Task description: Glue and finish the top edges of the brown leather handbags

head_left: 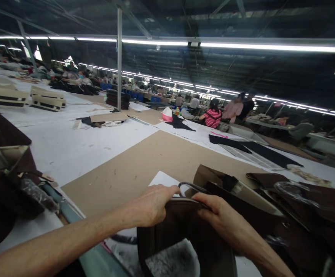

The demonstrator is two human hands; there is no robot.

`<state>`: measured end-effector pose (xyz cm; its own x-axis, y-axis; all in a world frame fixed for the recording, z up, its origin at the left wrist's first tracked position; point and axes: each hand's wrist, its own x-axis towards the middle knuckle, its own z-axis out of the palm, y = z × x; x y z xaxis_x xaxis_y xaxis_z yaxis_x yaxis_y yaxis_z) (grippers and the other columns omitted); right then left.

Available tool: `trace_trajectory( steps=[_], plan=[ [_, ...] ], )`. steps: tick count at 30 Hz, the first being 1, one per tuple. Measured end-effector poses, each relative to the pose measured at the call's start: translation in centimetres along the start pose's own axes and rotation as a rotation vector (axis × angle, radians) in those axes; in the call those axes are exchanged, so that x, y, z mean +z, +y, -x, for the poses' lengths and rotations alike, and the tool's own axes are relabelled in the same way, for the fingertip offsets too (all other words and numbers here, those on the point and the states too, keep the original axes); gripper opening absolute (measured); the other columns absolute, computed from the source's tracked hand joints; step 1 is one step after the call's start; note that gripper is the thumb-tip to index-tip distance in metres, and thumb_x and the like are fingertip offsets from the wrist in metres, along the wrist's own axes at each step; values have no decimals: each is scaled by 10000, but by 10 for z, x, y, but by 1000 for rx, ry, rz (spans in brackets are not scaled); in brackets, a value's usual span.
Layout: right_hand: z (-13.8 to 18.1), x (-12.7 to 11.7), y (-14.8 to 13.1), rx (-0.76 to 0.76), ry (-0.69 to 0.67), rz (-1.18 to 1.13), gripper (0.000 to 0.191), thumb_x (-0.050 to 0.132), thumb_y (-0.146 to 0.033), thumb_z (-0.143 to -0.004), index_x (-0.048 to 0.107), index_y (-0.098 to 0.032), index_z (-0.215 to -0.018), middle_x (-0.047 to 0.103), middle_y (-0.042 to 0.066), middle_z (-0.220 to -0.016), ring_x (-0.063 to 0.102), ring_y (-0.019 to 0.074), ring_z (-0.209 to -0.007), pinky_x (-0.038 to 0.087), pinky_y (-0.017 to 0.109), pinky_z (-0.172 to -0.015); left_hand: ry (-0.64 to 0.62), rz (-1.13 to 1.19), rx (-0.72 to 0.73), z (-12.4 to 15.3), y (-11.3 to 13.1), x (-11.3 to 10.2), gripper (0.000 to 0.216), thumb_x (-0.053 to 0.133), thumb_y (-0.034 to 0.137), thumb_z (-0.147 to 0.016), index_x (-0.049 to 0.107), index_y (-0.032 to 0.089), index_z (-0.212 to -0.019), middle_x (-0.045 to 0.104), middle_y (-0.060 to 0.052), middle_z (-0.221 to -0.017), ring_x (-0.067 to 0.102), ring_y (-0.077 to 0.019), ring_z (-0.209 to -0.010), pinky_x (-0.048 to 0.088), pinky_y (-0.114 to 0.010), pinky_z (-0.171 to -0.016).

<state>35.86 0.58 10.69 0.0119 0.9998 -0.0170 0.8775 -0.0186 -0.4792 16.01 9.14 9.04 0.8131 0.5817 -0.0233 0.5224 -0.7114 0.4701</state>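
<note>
"Worktable [66, 150] first: what's at its near edge?"

"Dark bag [181, 219], its top rim gripped by the fingers of both left hand [153, 204] and right hand [218, 207]."

"How will it handle?"

"Probably light and soft-sided, stiffer along that rim; best held there, beside the handle [193, 187]."

"Further off?"

"Brown pieces [288, 231] toward the right edge, tan sheet [144, 165], then a person [213, 116] past the far edge."
</note>
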Motion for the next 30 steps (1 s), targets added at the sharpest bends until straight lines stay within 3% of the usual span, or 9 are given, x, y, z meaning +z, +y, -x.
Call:
trace_trajectory(
  steps=[8,12,15,19,25,30],
  plan=[
    [20,12,15,153,65,-119,295,431,-263,-743,639,-247,-951,665,1,-846,597,186,-818,439,243,-668,75,-113,60,-25,2,6,374,466,91,-707,565,262,-1025,639,-34,-872,566,-226,-886,399,-290,-730],
    [19,11,12,186,25,-195,286,447,-290,-742,653,-224,-928,667,-8,-801,598,183,-784,428,233,-644,86,-15,122,-29,-5,8,220,588,269,-736,604,264,-956,646,10,-825,575,-194,-838,369,-252,-682],
    [19,11,12,196,26,-230,288,439,-311,-758,655,-225,-928,666,-8,-811,595,193,-802,423,244,-662,59,111,164,-30,-11,7,136,599,280,-745,626,256,-876,632,51,-741,572,-142,-762,349,-210,-644],
    [21,11,10,203,66,-167,254,444,-338,-786,642,-252,-920,663,-13,-868,584,196,-852,401,251,-690,65,221,201,-31,-13,5,118,584,246,-748,638,245,-853,636,54,-757,564,-132,-770,346,-188,-654],
    [16,6,-3,191,59,-2,194,415,-267,-831,609,-272,-847,634,-47,-737,564,138,-717,334,231,-620,78,224,199,-31,-10,4,110,551,257,-781,651,215,-800,649,36,-756,556,-131,-740,347,-187,-655],
    [11,5,-6,203,-1,58,242,413,-356,-858,599,-258,-737,616,-45,-708,550,139,-706,307,240,-594,73,267,159,-33,-10,8,126,566,273,-780,670,227,-835,665,41,-778,564,-130,-747,355,-184,-664]
  ],
)
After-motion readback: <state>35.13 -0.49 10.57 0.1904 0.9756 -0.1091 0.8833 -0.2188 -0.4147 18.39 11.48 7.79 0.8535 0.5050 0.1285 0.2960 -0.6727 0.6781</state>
